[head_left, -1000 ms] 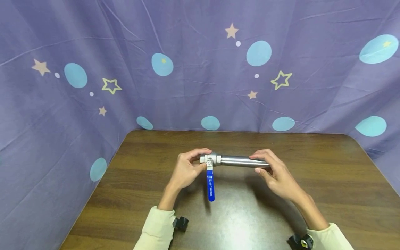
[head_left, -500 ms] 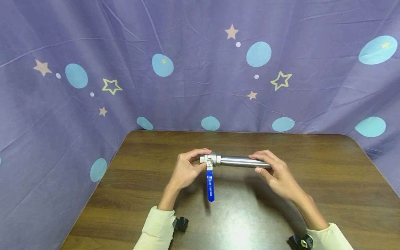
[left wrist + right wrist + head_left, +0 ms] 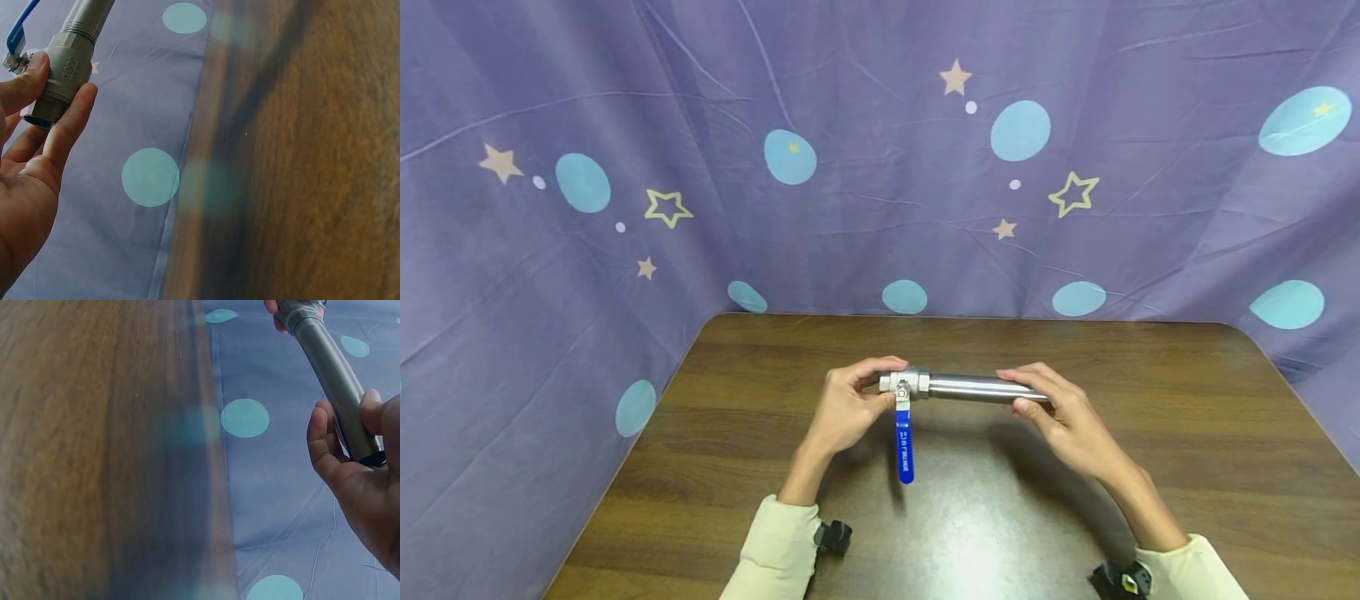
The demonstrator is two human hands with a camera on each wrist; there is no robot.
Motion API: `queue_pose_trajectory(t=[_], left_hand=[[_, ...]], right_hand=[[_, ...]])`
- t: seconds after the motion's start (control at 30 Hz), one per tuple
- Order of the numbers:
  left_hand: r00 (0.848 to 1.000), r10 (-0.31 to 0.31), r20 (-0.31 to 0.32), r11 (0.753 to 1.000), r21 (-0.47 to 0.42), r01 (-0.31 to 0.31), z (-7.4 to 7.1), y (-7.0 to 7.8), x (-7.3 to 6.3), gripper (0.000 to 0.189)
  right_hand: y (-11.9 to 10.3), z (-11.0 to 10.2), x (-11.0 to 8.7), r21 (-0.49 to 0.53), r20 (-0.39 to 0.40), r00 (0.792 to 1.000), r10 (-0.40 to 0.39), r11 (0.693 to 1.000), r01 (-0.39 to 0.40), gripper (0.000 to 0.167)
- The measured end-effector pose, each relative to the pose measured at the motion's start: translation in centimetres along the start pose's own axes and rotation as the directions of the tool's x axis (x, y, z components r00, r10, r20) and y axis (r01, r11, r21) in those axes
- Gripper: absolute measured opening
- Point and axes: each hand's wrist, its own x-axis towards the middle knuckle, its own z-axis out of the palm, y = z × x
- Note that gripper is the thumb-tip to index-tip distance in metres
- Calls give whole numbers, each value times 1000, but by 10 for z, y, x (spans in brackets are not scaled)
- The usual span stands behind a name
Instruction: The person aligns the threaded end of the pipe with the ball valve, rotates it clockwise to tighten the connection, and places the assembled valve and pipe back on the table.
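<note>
A silver ball valve [image 3: 913, 383] with a blue lever handle [image 3: 905, 446] is joined to a smooth steel pipe [image 3: 970, 387]. My left hand [image 3: 846, 408] grips the valve body at its left end, thumb in front and fingers behind. In the left wrist view, raised lettering shows on the valve body [image 3: 69, 65], and threads show where the pipe [image 3: 87, 19] enters it. My right hand [image 3: 1067, 421] holds the pipe's far right end between thumb and fingers. The pipe lies level above the table, with the lever pointing toward me. In the right wrist view the pipe's dark open end [image 3: 374, 459] sits by the palm.
A brown wood-grain table [image 3: 700, 467] spreads beneath both hands, with shadows and a bright glare spot in front. A purple curtain [image 3: 865, 167] with stars and blue ovals hangs behind the table and along its left side. Black wrist mounts [image 3: 833, 537] sit at the sleeves.
The right thumb has shifted very slightly along the pipe. Both hands, the valve and the lever are otherwise nearly where they were.
</note>
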Motion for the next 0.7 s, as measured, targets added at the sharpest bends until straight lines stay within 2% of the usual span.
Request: queue_pose_trajectory(t=[0.27, 0.47, 0.7], left_hand=[[1000, 10, -2, 1000, 0, -10, 0, -1, 1, 44], [1000, 17, -4, 1000, -4, -17, -1, -2, 1, 44], [1000, -7, -4, 1000, -9, 7, 0, 0, 0, 44]], right_hand=[[-4, 2, -1, -46, 2, 1000, 6, 999, -5, 62], [-7, 4, -1, -2, 6, 1000, 13, 1000, -13, 57], [-7, 4, -1, -35, -5, 1000, -1, 999, 1, 54]])
